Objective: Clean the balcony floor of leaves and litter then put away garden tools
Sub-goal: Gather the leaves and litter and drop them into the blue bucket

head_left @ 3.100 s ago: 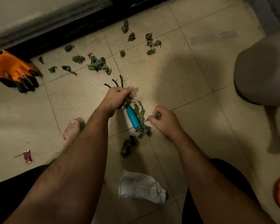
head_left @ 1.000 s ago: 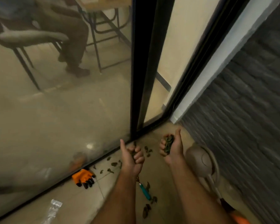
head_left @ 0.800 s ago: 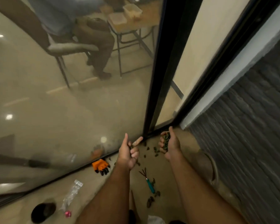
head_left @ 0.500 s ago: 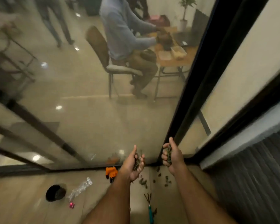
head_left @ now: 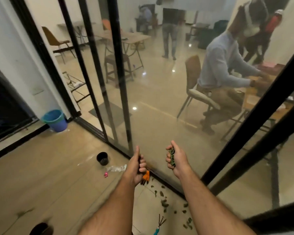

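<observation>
Both hands are carrying gathered leaves: the right hand [head_left: 176, 158] curls its grip around a green clump [head_left: 172, 157], and the left hand [head_left: 137, 167] is fisted, its contents hidden. In my judgement the next move is to carry them to the blue bucket [head_left: 55, 119] at ten o'clock, then return for the loose leaves [head_left: 164, 203] and hand rake [head_left: 159, 224] on the floor at six.

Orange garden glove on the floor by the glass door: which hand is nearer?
Left. The left hand is directly beside the orange garden glove, overlapping it in view; the right hand is off to the glove's right.
</observation>
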Tool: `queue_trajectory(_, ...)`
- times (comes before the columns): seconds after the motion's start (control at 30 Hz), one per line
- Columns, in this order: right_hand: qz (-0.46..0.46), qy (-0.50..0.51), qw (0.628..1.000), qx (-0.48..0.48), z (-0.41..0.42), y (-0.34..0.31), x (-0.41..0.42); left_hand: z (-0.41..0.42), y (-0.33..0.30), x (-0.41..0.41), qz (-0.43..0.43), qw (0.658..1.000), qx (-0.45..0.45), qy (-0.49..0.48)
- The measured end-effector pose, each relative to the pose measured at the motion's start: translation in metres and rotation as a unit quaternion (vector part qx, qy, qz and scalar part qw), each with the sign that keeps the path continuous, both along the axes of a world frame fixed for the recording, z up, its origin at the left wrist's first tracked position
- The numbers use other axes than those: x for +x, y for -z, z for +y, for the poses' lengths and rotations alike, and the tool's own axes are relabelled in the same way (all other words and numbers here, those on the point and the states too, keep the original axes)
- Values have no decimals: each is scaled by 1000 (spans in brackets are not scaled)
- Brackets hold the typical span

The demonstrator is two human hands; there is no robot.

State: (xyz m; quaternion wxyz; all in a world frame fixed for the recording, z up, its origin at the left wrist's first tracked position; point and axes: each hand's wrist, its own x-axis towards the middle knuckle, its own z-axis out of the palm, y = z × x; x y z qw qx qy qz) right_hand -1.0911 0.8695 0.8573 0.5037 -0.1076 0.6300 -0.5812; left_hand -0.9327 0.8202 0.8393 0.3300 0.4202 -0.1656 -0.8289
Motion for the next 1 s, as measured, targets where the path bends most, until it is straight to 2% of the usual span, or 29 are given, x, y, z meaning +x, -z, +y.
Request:
queue_trajectory(0.33, 22, -149, 989, 11, -44, -16, 119, -10, -9, 128, -70, 981, -66, -167)
queue_trajectory(0.5, 3, -184, 983, 17, -77, -10, 194, -21, 2, 203, -72, 970, -49, -226)
queue_trajectory(0.73, -8, -193, 981, 19, -129, -11, 290, -70, 9, 299, -98, 964, -17, -248)
queue_trajectory(1.0, -22, -213, 976, -32, -208, -53, 384, -146, -54, 375, -98, 954, -65, -275)
